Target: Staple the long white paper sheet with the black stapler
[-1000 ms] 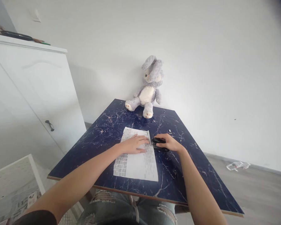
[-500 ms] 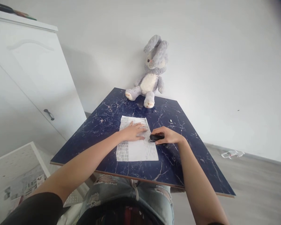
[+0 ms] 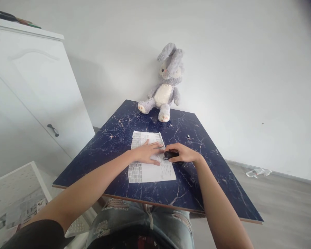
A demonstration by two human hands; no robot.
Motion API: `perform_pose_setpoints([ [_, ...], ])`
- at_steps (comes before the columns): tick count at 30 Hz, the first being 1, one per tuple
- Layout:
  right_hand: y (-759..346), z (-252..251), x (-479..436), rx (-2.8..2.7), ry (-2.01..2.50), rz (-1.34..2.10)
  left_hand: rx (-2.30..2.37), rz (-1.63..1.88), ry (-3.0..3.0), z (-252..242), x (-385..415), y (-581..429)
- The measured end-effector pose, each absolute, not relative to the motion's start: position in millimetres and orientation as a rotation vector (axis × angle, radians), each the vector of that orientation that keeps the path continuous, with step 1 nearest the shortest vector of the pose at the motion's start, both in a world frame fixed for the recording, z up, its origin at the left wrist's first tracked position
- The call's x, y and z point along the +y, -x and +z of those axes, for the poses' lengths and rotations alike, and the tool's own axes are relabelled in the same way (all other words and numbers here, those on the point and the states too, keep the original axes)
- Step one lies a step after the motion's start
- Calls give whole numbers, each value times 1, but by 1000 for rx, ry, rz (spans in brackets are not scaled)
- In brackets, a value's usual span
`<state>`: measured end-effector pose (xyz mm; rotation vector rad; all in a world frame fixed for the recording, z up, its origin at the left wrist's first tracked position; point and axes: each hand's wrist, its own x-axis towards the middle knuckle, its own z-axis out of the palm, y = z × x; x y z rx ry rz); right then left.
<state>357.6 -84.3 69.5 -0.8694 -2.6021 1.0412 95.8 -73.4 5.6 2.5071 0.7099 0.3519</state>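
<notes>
A printed paper sheet lies on the dark blue marbled table. My left hand rests flat on the sheet with its fingers stretched out. My right hand is closed over a small black stapler at the sheet's right edge, its nose on the paper next to my left fingertips.
A grey plush rabbit sits at the table's far edge against the wall. A tiny white scrap lies on the table beyond my right hand. A white cabinet stands at the left. Clear plastic litter lies on the floor at the right.
The stapler and my right hand have moved left along the sheet's right edge, closer to my left fingertips. My left hand stays flat on the paper. The view has shifted.
</notes>
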Motion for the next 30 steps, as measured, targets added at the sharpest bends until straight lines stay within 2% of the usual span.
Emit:
perform_pose_setpoints([
  [9, -352, 72, -87, -2609, 855, 1072, 648, 369, -2528, 8, -78, -102],
  [12, -347, 61, -81, -2436, 955, 1113, 633, 407, -2518, 8, -79, -103],
  [16, -334, 46, -77, -2340, 1229, 836, 643, 462, -2469, 5, -79, -105],
  [22, -320, 39, -82, -2564, 1278, 459, 621, 468, -2477, 4, -78, -106],
  [30, -301, 33, -94, -2688, 1605, -59, 645, 418, -2509, 3, -77, -107],
])
